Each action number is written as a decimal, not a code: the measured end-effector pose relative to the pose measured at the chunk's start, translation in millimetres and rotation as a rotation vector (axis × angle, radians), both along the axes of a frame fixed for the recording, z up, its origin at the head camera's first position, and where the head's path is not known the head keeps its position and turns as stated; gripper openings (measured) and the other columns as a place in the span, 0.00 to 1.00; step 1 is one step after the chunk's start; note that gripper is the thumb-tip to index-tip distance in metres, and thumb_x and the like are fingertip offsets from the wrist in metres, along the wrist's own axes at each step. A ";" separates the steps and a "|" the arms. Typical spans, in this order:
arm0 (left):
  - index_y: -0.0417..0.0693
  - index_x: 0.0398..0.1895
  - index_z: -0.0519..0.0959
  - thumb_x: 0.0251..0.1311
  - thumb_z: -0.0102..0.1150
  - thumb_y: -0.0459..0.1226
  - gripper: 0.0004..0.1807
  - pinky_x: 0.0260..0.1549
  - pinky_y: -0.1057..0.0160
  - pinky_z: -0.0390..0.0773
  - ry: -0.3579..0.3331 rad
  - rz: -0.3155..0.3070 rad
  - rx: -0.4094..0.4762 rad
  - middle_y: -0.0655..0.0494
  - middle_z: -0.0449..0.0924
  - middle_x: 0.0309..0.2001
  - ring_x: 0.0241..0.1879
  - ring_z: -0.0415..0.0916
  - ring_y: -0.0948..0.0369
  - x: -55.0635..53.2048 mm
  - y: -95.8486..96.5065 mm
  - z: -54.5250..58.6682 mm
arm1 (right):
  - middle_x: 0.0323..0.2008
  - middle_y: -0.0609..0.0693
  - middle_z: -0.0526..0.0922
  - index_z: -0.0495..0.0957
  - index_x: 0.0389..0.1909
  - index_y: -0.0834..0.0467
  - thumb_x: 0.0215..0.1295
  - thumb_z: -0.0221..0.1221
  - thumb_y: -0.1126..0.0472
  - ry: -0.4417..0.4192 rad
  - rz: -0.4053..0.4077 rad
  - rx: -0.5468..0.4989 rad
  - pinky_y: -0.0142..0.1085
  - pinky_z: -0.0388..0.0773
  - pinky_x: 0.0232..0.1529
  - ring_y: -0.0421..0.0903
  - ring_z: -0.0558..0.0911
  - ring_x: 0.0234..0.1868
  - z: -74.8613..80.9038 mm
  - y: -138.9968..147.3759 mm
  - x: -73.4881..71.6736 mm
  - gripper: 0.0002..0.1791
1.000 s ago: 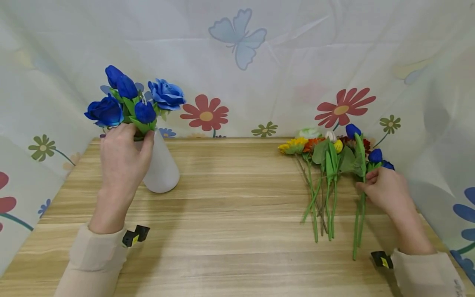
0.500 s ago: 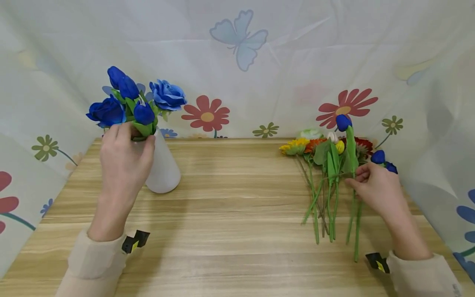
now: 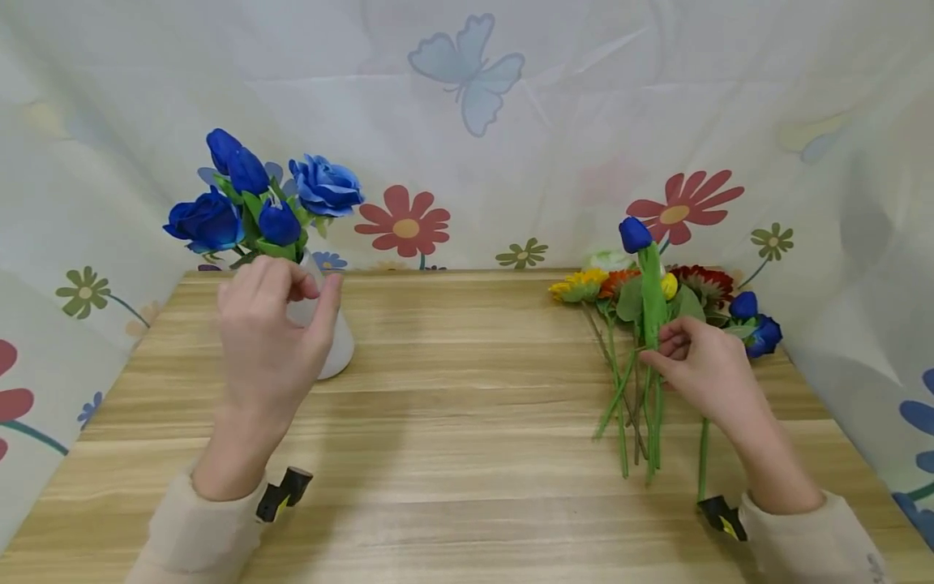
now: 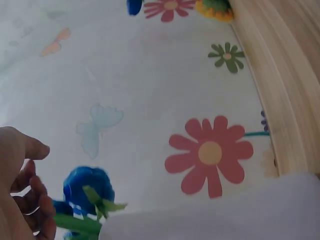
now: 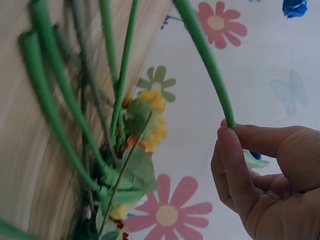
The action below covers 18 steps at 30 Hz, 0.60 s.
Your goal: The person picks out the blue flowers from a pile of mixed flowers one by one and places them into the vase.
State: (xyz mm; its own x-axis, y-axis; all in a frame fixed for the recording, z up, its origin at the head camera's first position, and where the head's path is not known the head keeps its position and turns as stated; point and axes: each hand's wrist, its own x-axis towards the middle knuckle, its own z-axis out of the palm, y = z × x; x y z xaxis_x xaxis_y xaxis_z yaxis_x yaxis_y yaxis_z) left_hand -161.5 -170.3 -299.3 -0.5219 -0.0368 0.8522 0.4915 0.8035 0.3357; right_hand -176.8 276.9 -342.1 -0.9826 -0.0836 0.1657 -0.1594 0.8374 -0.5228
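My right hand [image 3: 708, 369] pinches the green stem of a blue tulip [image 3: 635, 234] between thumb and fingertips, its bloom upright above the flowers lying on the right. In the right wrist view the pinched stem [image 5: 207, 60] runs up from the fingertips. On the left, a white vase [image 3: 337, 350] bears several blue tulips [image 3: 248, 170], a dark blue rose [image 3: 207, 221] and a lighter blue rose [image 3: 326, 185]. My left hand [image 3: 270, 332] is in front of the vase, hiding part of it; its fingers are loosely curled with nothing between them.
Flowers lie in a bunch at the right of the wooden table [image 3: 467, 454]: a yellow one [image 3: 580, 287], a dark red one [image 3: 704, 284] and others. Beside them lie another blue tulip [image 3: 743, 305] and a blue rose [image 3: 764, 336]. A printed curtain [image 3: 467, 203] stands behind.
My right hand has carried the blue tulip leftward, over the bunch. The left hand has come away from the vase's mouth, toward me and slightly right.
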 end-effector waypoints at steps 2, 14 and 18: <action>0.38 0.27 0.76 0.63 0.70 0.35 0.13 0.37 0.50 0.66 -0.020 -0.057 -0.027 0.46 0.76 0.27 0.32 0.73 0.48 1.0 7.3 -0.5 | 0.33 0.58 0.82 0.77 0.45 0.71 0.65 0.70 0.62 -0.004 0.023 -0.030 0.34 0.80 0.23 0.50 0.84 0.29 1.2 -5.8 0.9 0.17; 0.42 0.38 0.85 0.64 0.70 0.35 0.05 0.38 0.59 0.81 -0.328 -0.391 -0.080 0.54 0.82 0.36 0.37 0.79 0.58 3.5 54.6 -31.1 | 0.34 0.54 0.83 0.79 0.46 0.66 0.64 0.71 0.63 -0.027 0.119 -0.137 0.34 0.81 0.24 0.47 0.84 0.30 0.7 -48.8 11.0 0.15; 0.44 0.41 0.85 0.66 0.69 0.37 0.06 0.39 0.63 0.81 -0.472 -0.472 -0.083 0.58 0.82 0.39 0.37 0.78 0.62 2.9 69.1 -37.8 | 0.33 0.53 0.83 0.79 0.45 0.65 0.63 0.71 0.65 -0.043 0.161 -0.198 0.35 0.83 0.24 0.46 0.84 0.30 -1.4 -63.1 15.3 0.14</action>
State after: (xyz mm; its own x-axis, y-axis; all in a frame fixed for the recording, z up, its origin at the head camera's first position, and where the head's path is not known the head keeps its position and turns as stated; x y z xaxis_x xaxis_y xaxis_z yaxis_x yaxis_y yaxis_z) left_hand -158.7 -101.2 -337.1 -0.7832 0.3428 0.5188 0.6123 0.5709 0.5470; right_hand -161.5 213.8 -343.5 -0.9657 -0.2099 0.1528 -0.2567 0.6838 -0.6830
